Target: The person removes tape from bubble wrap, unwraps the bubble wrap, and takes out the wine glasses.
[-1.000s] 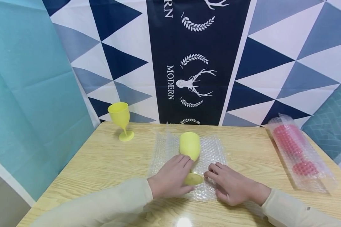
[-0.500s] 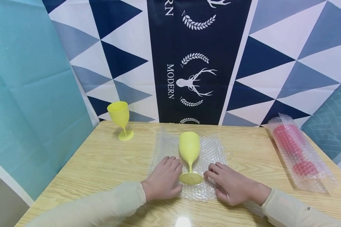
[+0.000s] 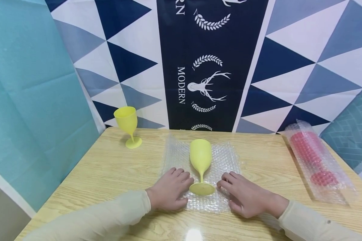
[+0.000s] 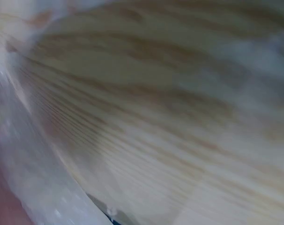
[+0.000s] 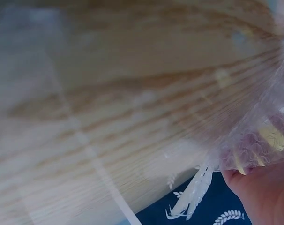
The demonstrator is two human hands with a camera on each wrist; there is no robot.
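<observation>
A yellow plastic goblet (image 3: 200, 155) lies on its side on a sheet of bubble wrap (image 3: 224, 157), base toward me and rim pointing away. My left hand (image 3: 170, 189) rests at the wrap's left edge, fingers loosely bent beside the goblet's base. At the right edge, my right hand (image 3: 248, 194) has its fingers curled over the wrap, close to the base. In the right wrist view, clear bubble wrap (image 5: 254, 150) meets the hand (image 5: 264, 192). The left wrist view shows a blurred strip of wrap (image 4: 39, 164) partly covering the hand.
Another yellow goblet (image 3: 126, 122) stands upright at the back left of the wooden table (image 3: 108, 164). A red goblet (image 3: 308, 149) rolled in bubble wrap (image 3: 334, 160) lies along the right side. Patterned cloth (image 3: 208, 50) hangs behind the table.
My left hand has let go of the goblet's stem and shifted left to the wrap's edge. The goblet stays lying there, and my right hand has barely moved.
</observation>
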